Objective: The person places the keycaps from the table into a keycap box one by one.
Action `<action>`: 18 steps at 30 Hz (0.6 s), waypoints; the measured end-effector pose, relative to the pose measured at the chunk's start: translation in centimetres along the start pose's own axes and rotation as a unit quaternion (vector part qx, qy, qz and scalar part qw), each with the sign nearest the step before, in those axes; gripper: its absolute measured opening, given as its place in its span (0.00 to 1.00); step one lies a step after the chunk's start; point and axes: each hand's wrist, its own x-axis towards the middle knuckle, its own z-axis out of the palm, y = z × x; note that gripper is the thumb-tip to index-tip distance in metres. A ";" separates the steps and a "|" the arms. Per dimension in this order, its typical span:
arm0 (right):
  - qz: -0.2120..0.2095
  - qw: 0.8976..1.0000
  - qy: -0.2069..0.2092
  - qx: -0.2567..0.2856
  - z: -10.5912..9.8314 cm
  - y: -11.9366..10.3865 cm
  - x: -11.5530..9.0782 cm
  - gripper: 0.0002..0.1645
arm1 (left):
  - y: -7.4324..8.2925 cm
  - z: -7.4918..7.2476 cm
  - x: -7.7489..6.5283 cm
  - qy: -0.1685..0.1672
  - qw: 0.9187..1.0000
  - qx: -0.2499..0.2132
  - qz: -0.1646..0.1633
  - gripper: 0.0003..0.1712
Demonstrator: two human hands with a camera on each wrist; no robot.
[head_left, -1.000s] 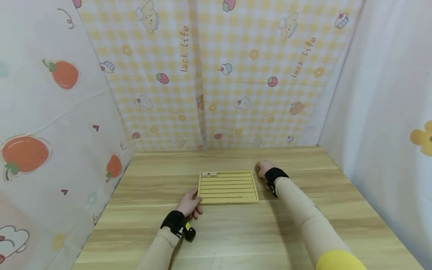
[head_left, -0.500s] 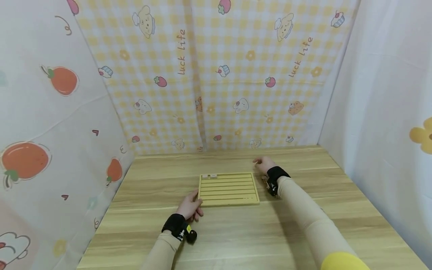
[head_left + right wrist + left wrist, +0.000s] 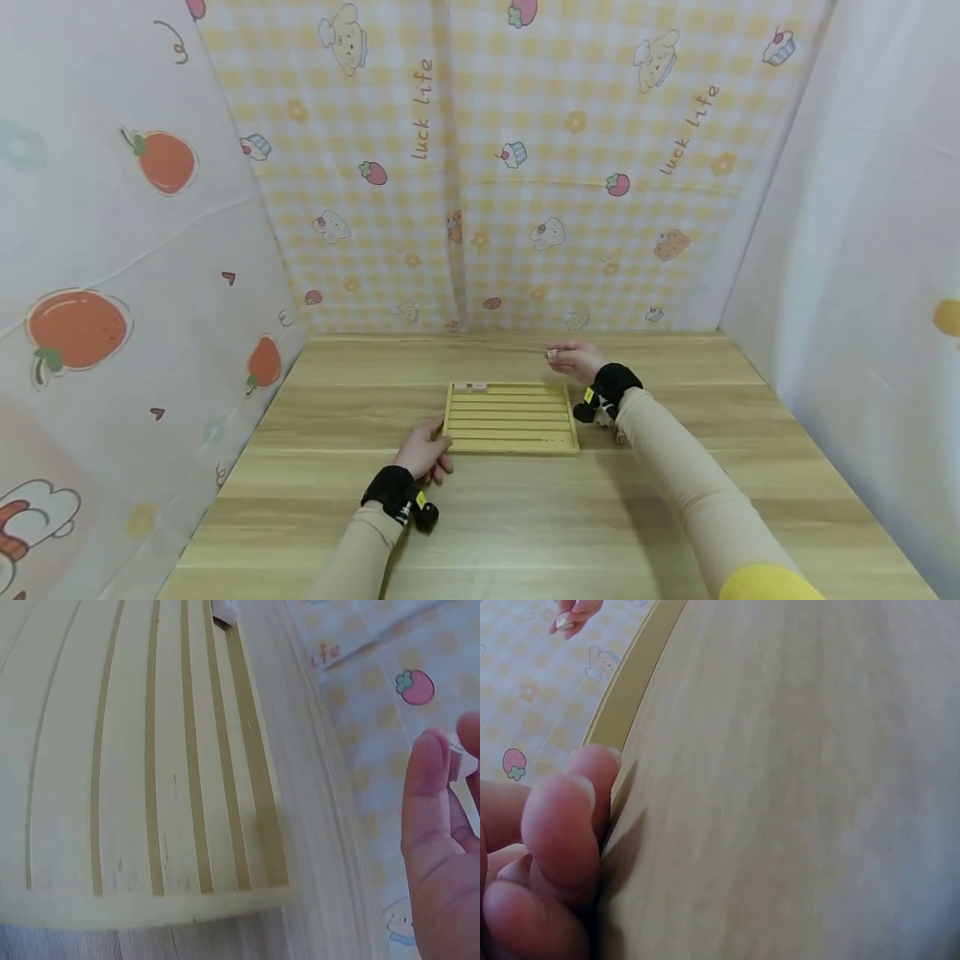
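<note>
A flat yellow board (image 3: 512, 419) with parallel grooves lies on the wooden table. My left hand (image 3: 422, 450) grips its near left corner, thumb at the rim; in the left wrist view the curled fingers (image 3: 559, 832) sit against the board's side. Two small whitish blocks (image 3: 479, 387) stand side by side in the farthest groove, at its left end. Beyond the board's far right corner, my right hand (image 3: 579, 360) pinches another small white block (image 3: 456, 759) between thumb and fingers, raised and apart from the board.
The wooden table (image 3: 510, 525) stretches around the board. A yellow checked cloth (image 3: 510, 208) hangs behind it, with white printed cloths at left and right. Small pale objects (image 3: 620, 436) show partly hidden beneath the right wrist.
My right hand turns over and shifts slightly left, and the white block now shows at its fingertips. The left hand stays at the board's corner. The head view tilts slightly.
</note>
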 end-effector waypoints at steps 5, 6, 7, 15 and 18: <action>-0.009 1.000 0.002 -0.006 -0.2 1.6 0.5 0.27 | -0.3 0.1 -0.1 -0.005 1.000 0.006 -0.002 0.36; -0.009 1.000 0.003 -0.009 -0.4 1.8 0.6 0.27 | -0.4 0.1 -0.1 -0.008 1.000 0.008 0.001 0.36; -0.007 1.000 0.005 -0.008 -0.5 2.1 0.7 0.27 | -0.4 0.1 -0.1 -0.011 1.000 0.008 -0.001 0.36; 0.013 0.999 -0.008 -0.046 -0.7 1.9 0.7 0.29 | -0.1 0.0 0.2 -0.009 1.000 0.013 0.004 0.35; 0.021 0.992 -0.013 -0.120 -0.5 1.6 0.5 0.28 | 0.0 0.0 0.3 -0.009 1.000 0.015 -0.001 0.35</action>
